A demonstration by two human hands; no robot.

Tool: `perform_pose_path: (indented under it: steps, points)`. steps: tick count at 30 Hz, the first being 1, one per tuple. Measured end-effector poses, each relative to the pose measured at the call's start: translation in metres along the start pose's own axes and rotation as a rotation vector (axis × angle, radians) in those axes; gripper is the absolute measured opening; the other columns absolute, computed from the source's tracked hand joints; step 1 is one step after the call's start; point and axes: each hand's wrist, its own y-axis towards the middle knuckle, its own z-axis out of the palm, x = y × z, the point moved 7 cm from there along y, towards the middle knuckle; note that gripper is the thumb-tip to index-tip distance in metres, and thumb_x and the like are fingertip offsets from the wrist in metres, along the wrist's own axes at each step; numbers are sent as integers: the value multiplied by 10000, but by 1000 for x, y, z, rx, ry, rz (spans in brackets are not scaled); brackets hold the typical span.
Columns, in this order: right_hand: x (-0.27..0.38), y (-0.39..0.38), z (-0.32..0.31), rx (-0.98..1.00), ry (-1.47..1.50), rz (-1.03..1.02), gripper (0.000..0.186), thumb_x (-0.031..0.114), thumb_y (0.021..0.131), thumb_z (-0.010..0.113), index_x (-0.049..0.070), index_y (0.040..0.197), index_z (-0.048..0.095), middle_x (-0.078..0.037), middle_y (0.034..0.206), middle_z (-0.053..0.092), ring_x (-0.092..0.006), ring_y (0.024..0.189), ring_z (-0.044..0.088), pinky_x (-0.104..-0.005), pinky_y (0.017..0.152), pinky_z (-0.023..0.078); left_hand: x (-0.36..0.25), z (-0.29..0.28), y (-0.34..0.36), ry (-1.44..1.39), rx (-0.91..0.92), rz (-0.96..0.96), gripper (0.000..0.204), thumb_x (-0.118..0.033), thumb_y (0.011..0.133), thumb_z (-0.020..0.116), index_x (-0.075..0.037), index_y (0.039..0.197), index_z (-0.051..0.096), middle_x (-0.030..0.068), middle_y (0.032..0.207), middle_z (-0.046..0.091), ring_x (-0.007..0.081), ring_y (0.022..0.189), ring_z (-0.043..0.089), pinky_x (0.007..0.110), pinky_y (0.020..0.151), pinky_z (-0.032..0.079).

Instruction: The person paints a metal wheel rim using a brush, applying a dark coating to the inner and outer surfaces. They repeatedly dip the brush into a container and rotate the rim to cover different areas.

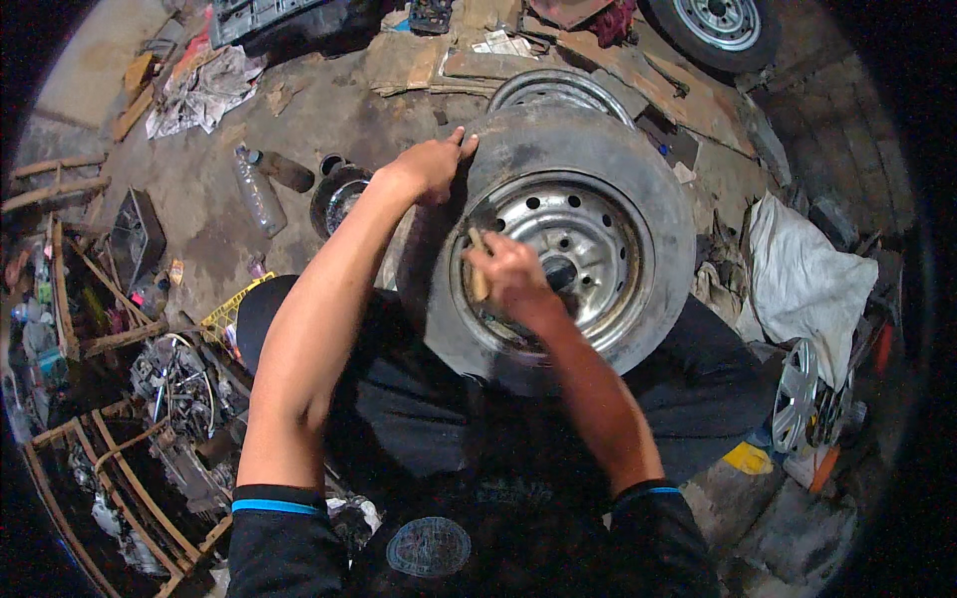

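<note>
A worn tire on a silver steel wheel [631,209] stands tilted over my dark-trousered legs, its holed rim facing up. My left hand [431,164] rests on the tire’s upper left edge, fingers stretched out and apart. My right hand [503,269] is closed on a wooden-handled tool [478,244] against the left inner side of the rim; the tool’s working end is hard to make out. Behind the tire lies another bare metal rim [553,88]. A dark round container [334,209] sits just left of the tire.
Plastic bottles [261,204] lie on the stained floor [309,100]. Wooden frames [120,478] and metal parts [174,384] crowd the left. A white sack [797,289] and a silver wheel cover [793,399] are at right; another tire [748,45] lies at back right, near cardboard pieces [488,65].
</note>
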Motion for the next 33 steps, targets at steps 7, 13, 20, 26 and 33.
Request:
perform_pose_path:
  steps: [7,13,20,26,33]
  points:
    - [-13,-9,-3,-143,-58,18,249,164,780,593,132,1012,677,-172,989,640,-345,882,663,-455,695,554,-14,-6,1,-4,-1,15,1096,62,615,729,-154,1553,206,170,1593,202,392,1237,534,441,996,491]
    - [-42,6,-26,-10,43,65,217,186,773,620,172,977,692,-145,956,640,-349,812,665,-454,659,543,-4,0,7,-31,-12,-10,1102,78,608,722,-166,1553,211,148,1597,203,391,1255,519,440,1006,482]
    - [-14,-8,-5,-192,28,58,206,186,779,610,148,958,705,-169,905,649,-342,810,675,-439,665,553,-3,3,11,-59,-30,10,1085,98,620,687,-167,1555,204,156,1595,202,399,1246,524,448,1005,480]
    - [-54,4,-49,-266,132,145,184,204,809,619,112,955,683,-182,905,642,-360,793,671,-446,659,548,4,5,9,-39,-54,11,1086,101,615,673,-163,1556,199,171,1591,203,402,1224,542,448,1003,480]
    - [-35,-9,-20,-197,232,85,143,175,819,639,88,913,700,-185,975,673,-355,801,675,-445,695,543,3,6,9,-39,-42,4,1073,92,616,679,-153,1551,215,184,1583,218,408,1203,554,453,984,491]
